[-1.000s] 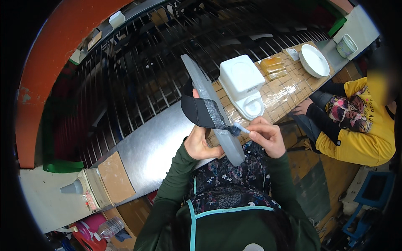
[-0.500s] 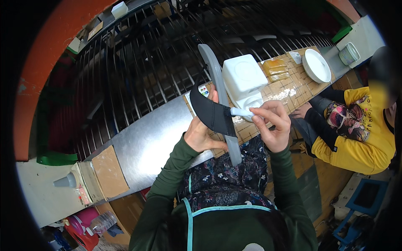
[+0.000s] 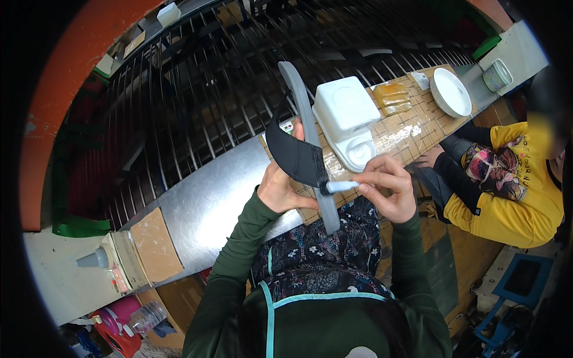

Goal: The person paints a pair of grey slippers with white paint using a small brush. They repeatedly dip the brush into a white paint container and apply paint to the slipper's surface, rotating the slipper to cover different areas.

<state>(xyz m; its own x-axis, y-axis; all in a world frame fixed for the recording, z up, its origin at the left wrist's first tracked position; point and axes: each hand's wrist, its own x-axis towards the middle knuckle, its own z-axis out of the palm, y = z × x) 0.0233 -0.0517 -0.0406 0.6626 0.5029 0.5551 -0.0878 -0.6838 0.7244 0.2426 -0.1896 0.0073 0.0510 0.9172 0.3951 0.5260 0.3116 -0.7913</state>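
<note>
My left hand (image 3: 280,190) grips a slide sandal with a grey sole (image 3: 308,122) and a wide black strap (image 3: 292,152), tilted on its edge above the worktable. Its thumb presses near the lower part of the sole, while some fingers are hidden behind the sandal. Between the thumb and fingertips of my right hand (image 3: 388,188) is a small brush with a pale blue handle (image 3: 343,186). The dark tip of the brush touches the sandal where the strap's lower end meets the sole. Just beyond stands a white plastic dispenser (image 3: 347,104) with a round cup (image 3: 360,152) at its front.
Yellowish wrapped blocks (image 3: 392,97) and a white bowl (image 3: 450,93) sit on the taped cardboard (image 3: 412,134). A rack of metal rods (image 3: 197,107) runs along the far side. At right sits a person in a yellow shirt (image 3: 531,179). A cardboard piece (image 3: 157,244) lies left.
The brush has moved down along the strap's edge toward the sole, with my right hand slightly lower. The sandal has shifted a little to the left.
</note>
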